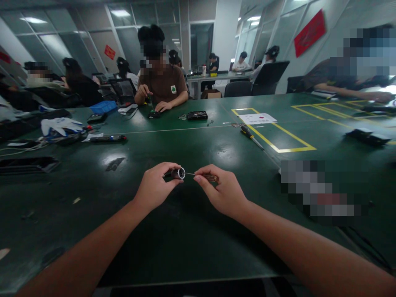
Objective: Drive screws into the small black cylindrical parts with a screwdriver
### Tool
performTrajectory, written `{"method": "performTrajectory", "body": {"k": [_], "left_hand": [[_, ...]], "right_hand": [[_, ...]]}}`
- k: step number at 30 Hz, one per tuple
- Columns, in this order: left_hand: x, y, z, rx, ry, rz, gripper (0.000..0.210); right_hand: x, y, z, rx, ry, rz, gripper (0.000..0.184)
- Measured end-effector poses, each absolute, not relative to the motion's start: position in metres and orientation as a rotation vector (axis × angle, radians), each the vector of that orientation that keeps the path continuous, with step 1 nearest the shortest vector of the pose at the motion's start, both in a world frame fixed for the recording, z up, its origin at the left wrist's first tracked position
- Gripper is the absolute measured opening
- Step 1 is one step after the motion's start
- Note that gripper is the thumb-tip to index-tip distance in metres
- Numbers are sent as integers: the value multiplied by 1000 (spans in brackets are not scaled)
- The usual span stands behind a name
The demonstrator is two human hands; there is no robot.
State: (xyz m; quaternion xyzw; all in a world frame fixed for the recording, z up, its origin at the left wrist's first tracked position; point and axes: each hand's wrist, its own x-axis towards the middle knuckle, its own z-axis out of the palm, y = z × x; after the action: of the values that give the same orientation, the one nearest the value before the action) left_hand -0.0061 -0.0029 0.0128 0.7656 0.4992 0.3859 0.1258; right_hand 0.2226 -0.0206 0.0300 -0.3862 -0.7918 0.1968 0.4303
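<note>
Over the middle of the green table, my left hand (154,185) is closed around a short dark cylinder with a shiny metal rim (178,173), its round open end turned toward me and to the right. Facing it, my right hand (225,192) pinches a small screwdriver by its amber, see-through handle (212,177). The screwdriver's thin shaft (190,173) points left and its tip meets the rim side of the cylinder. Whether the tip touches or sits behind the rim, I cannot tell.
A larger screwdriver with a black and yellow handle (246,131) lies beyond my right hand. White gloves (60,126), a blue tray (103,107) and cables are at the left. Across the table a person in a brown shirt (167,82) works near a black device (197,115). Yellow tape (293,142) marks rectangles.
</note>
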Motion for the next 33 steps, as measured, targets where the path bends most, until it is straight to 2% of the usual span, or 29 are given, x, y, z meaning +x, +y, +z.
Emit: {"method": "performTrajectory", "body": {"k": [5, 12, 17, 23, 33], "left_hand": [[-7, -4, 15, 2260, 1444, 1134, 31], [-9, -2, 12, 2185, 1425, 1098, 36], [-7, -3, 13, 2170, 1432, 1100, 32], [-8, -2, 13, 2246, 1417, 1121, 30], [-7, -3, 14, 2323, 1363, 1179, 28]], "right_hand": [[220, -23, 27, -748, -2193, 333, 14], [224, -10, 23, -977, -1642, 974, 21], [224, -17, 29, -891, -2030, 593, 11], [225, -13, 30, -1019, -1636, 962, 22], [224, -21, 29, -990, -1824, 811, 18]]}}
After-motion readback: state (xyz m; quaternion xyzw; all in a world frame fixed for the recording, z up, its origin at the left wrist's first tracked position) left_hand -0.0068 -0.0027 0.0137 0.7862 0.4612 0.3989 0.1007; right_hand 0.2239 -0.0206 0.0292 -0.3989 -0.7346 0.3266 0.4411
